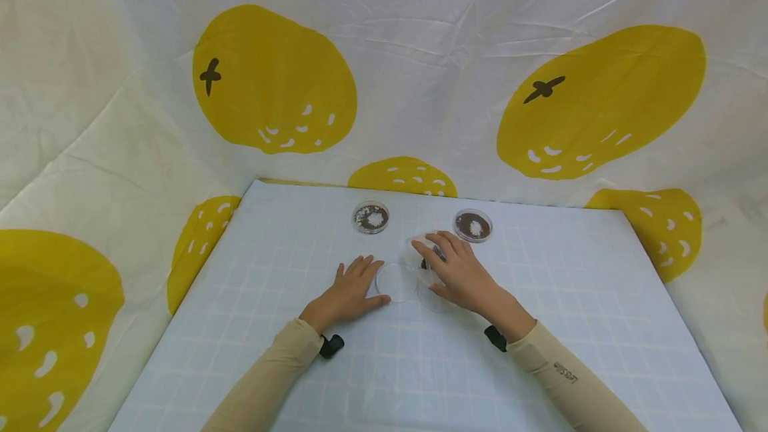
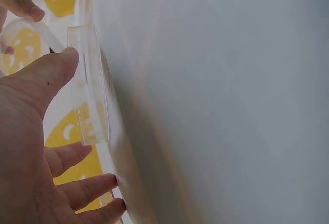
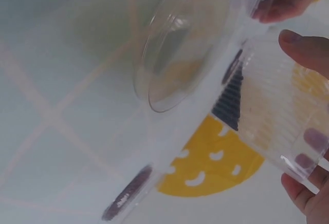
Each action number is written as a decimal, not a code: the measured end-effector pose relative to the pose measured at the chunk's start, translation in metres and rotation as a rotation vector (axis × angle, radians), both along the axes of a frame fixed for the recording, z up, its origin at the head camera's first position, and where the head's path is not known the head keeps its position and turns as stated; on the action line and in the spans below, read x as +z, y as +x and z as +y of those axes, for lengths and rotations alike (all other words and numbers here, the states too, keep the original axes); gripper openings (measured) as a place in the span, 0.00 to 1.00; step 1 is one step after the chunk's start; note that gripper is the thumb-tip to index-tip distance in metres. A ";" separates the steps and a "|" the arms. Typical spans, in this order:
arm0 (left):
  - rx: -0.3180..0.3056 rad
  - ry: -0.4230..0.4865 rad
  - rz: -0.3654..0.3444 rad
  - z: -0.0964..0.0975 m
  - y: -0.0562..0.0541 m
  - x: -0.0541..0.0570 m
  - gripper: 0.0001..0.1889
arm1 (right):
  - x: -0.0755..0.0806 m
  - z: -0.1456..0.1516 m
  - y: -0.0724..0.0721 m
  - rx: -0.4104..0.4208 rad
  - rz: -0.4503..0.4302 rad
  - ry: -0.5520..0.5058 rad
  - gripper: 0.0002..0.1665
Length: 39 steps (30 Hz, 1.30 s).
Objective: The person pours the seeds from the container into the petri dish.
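Observation:
My left hand [image 1: 348, 291] spans a clear petri dish [image 2: 90, 88] on the table, thumb on one side of its rim and index fingertip at the other. The left hand's other fingers extend beside it. My right hand [image 1: 461, 273] grips a clear ribbed plastic cup [image 3: 267, 100], thumb on one side and fingers on the other. Dark material [image 3: 230, 99] shows inside the tilted cup, towards its end near the table. A clear round dish lid [image 3: 187, 44] lies beside the petri dish, partly under the right hand in the head view.
Farther back stand two petri dishes holding dark material with white patches, a left one [image 1: 370, 217] and a right one [image 1: 473, 225]. A pale checked cloth [image 1: 288, 232] covers the table. Behind it hangs a white curtain [image 1: 420, 85] with yellow fruit prints.

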<state>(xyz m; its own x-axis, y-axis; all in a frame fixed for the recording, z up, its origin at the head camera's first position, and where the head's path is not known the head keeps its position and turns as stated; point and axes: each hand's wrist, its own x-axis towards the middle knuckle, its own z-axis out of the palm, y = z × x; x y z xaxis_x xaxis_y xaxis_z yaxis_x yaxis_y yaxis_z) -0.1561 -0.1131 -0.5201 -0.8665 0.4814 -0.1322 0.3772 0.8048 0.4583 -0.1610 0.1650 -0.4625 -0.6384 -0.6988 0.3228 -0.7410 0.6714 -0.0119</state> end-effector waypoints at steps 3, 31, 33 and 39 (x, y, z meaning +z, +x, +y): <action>-0.002 0.000 0.002 0.000 0.000 -0.001 0.44 | 0.001 -0.001 0.000 0.000 0.006 0.010 0.61; 0.005 -0.010 -0.008 0.000 -0.001 -0.003 0.44 | -0.002 -0.005 0.000 0.021 0.055 0.019 0.61; 0.002 -0.004 -0.001 0.000 -0.001 -0.003 0.44 | -0.002 -0.006 0.001 0.017 0.059 0.027 0.60; -0.001 0.000 0.007 -0.001 -0.001 -0.002 0.43 | -0.002 -0.007 0.002 0.016 0.077 0.037 0.60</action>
<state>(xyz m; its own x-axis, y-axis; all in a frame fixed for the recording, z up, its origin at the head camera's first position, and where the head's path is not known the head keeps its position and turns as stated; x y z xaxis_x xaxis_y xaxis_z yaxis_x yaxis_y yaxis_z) -0.1572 -0.1137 -0.5220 -0.8668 0.4826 -0.1255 0.3817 0.8041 0.4558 -0.1592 0.1580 -0.4641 -0.6015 -0.7210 0.3441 -0.7493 0.6585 0.0699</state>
